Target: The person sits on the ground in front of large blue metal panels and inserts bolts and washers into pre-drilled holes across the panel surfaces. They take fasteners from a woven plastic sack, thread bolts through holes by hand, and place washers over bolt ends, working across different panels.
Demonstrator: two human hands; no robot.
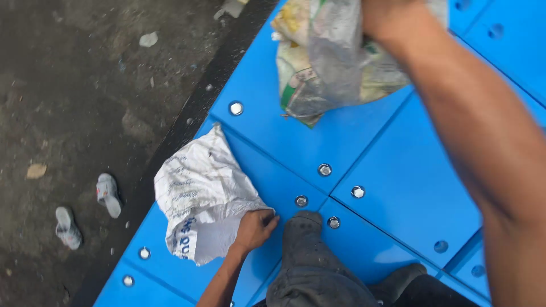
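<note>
Blue bolted panels (pixel 392 187) fill the right; dirt ground (pixel 68 102) lies left. My left hand (pixel 254 228) pinches closed on the white woven sack (pixel 199 199) lying near-left. My right hand (pixel 387 20) grips a crumpled plastic sack (pixel 324 68) far up. Both look light, floppy, slippery; I'd grab bunched edges.

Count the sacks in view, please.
2. A white woven sack lies on the blue panels, held by the left hand. A crumpled printed sack hangs from the right hand. Others may be hidden.
</note>
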